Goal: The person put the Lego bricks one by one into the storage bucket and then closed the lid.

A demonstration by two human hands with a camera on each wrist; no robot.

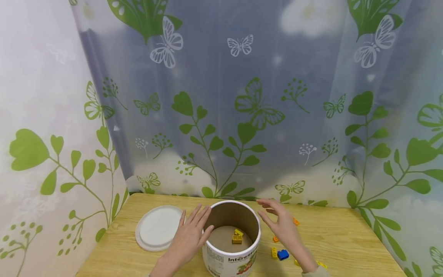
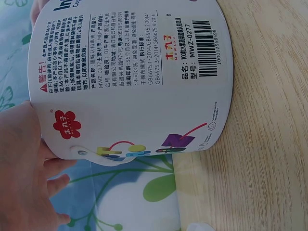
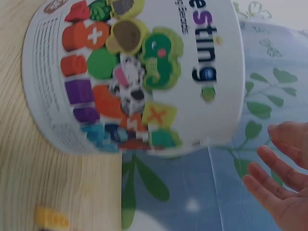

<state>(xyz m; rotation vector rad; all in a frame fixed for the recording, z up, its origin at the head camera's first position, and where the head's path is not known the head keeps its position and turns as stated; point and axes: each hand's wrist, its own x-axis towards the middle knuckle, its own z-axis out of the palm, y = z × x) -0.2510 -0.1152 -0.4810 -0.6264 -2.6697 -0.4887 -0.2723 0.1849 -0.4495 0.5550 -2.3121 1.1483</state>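
Beside the tub [image 1: 225,264], white lid [image 1: 160,227]

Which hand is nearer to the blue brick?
Right: the right hand is raised beside the tub, near the blue brick; the left hand is across the tub, by its left rim.

On the white tub [image 2: 139,103], I'm reading "MWZ-0277" beside the barcode [image 2: 208,48], "MUWANZI" on the red logo [image 2: 66,124], "警告" by a warning triangle [image 2: 44,88], and partial "esting".
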